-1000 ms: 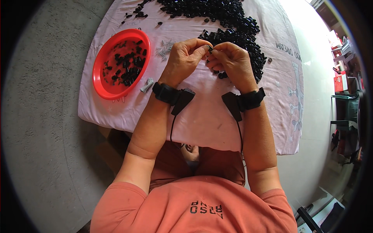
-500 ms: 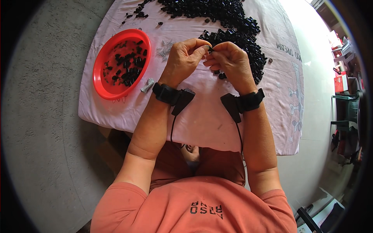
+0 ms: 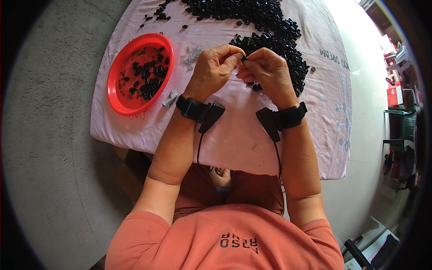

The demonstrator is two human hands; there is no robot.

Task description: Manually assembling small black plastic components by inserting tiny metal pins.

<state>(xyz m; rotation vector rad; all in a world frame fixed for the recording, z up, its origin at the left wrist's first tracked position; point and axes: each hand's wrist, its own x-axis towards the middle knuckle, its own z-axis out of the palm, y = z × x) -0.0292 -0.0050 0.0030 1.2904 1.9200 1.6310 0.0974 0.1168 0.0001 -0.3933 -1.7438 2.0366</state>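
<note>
Fingertips of my left hand [image 3: 217, 66] and my right hand [image 3: 268, 71] meet over the table, both pinching one small black piece [image 3: 243, 58]. Its exact kind is too small to make out, and the fingers cover most of it. Just beyond my right hand spreads a large pile of small black plastic pieces [image 3: 270, 41]. To the left of my left hand lie some thin silvery pins or screws [image 3: 191, 56]. A red round basin [image 3: 118, 104] further left holds more of the black pieces.
A pale pink cloth [image 3: 234, 144] covers the table. A small clear plastic bag [image 3: 170, 98] lies between the basin and my left wrist. Black straps with cabled blocks sit on both wrists. A green chair [image 3: 404, 128] and red boxes [image 3: 395, 96] stand at the far right.
Both hands stay in nearly the same place, with only a slight shift of the fingers around the small black piece.
</note>
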